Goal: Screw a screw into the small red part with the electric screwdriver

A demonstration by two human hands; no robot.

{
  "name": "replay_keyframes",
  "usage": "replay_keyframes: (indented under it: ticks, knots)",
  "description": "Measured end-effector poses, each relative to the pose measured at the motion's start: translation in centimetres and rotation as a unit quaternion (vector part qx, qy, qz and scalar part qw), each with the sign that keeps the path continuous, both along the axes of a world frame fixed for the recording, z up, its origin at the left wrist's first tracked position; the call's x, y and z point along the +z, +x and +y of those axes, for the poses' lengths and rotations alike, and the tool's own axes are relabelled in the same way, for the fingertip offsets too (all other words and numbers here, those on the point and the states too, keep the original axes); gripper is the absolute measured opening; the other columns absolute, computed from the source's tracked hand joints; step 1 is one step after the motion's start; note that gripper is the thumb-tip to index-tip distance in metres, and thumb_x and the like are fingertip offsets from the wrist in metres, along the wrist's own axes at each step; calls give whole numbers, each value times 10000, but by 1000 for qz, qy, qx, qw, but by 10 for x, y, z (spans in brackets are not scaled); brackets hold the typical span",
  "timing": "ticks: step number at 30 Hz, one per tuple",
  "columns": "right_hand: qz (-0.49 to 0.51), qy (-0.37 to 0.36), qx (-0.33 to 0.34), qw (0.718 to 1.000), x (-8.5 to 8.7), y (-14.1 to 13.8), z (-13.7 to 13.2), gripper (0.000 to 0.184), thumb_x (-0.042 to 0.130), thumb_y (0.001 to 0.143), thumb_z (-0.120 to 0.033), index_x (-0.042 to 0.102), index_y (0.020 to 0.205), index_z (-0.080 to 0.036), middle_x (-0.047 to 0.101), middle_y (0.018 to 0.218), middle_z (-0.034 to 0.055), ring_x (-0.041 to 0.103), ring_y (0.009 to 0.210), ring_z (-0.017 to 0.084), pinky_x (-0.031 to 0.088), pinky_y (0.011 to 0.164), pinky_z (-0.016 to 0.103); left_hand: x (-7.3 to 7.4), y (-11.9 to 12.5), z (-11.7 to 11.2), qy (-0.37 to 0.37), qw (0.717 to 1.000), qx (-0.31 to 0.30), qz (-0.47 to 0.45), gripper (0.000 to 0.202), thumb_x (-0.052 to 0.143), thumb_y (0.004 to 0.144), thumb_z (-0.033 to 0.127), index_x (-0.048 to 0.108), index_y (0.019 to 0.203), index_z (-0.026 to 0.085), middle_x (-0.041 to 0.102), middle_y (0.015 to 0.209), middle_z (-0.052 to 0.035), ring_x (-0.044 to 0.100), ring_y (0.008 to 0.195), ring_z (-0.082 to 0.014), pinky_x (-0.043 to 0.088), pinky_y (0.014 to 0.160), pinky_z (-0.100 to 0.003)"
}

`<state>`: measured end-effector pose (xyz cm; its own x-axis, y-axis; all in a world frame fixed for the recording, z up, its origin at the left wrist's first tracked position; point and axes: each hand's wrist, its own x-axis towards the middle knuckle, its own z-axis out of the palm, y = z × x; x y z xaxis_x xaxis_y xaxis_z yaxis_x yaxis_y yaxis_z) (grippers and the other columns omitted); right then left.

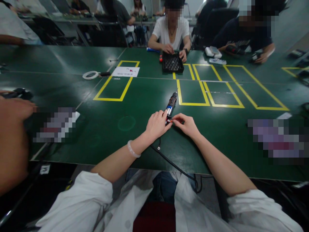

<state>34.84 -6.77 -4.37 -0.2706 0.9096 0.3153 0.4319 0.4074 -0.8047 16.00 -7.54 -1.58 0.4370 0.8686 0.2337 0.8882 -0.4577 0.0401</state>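
A slim power tool with its casing partly off lies on the green table, its dark tip pointing away from me. A shiny metal and blue motor section of the power tool shows. My left hand is wrapped over the rear end, hiding much of it. My right hand pinches a small red-orange piece, perhaps a wire end, at the tool's right side. A black cord runs from beneath my left hand over the table's near edge. Beside the cord lies a small ring terminal.
Yellow tape outlines mark the table. A paper sheet and a white coil lie at the far left. Across from me, a person handles a black tray. Another person's arm reaches in from the left.
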Motion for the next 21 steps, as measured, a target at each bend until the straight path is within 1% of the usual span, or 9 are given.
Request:
replay_keyframes:
  ticks: [5, 10, 14, 18, 21]
  knots:
    - [-7, -2, 1, 1000, 0, 0, 0, 145, 594, 878, -305, 678, 890, -187, 676, 730, 15, 584, 622, 148, 454, 623, 281, 0, -4, 2, -5, 1000, 3, 4, 570, 462, 955, 497, 461, 1386, 123, 574, 1123, -152, 555, 1016, -294, 429, 837, -395]
    - [-12, -8, 23, 1000, 2, -4, -2, 132, 595, 876, -293, 672, 919, -195, 697, 797, 19, 582, 640, 142, 465, 636, 273, -1, -10, 6, -18, 1000, 1, 0, 583, 482, 949, 482, 418, 1439, 173, 549, 1198, -150, 547, 1053, -284, 438, 840, -371]
    - [-16, -4, 29, 999, 2, -6, -4, 130, 596, 881, -285, 665, 947, -197, 713, 854, 27, 590, 660, 140, 473, 653, 268, 0, -17, 9, -16, 1000, -13, 11, 640, 487, 944, 474, 367, 1492, 165, 537, 1221, -153, 529, 1058, -292, 439, 844, -380]
    - [-25, -3, 40, 999, 1, -7, -4, 140, 588, 891, -273, 650, 993, -200, 709, 827, 18, 586, 642, 132, 468, 648, 256, 3, -30, 10, -13, 999, -9, 34, 647, 481, 947, 473, 365, 1504, 164, 528, 1241, -165, 514, 1069, -307, 427, 863, -394]
    - [-28, 19, 39, 999, 1, -6, -3, 118, 579, 887, -253, 642, 964, -191, 664, 764, 9, 560, 626, 126, 447, 632, 247, 4, -47, 14, -10, 999, 7, 52, 660, 480, 944, 482, 354, 1515, 174, 518, 1261, -169, 505, 1085, -319, 419, 877, -404]
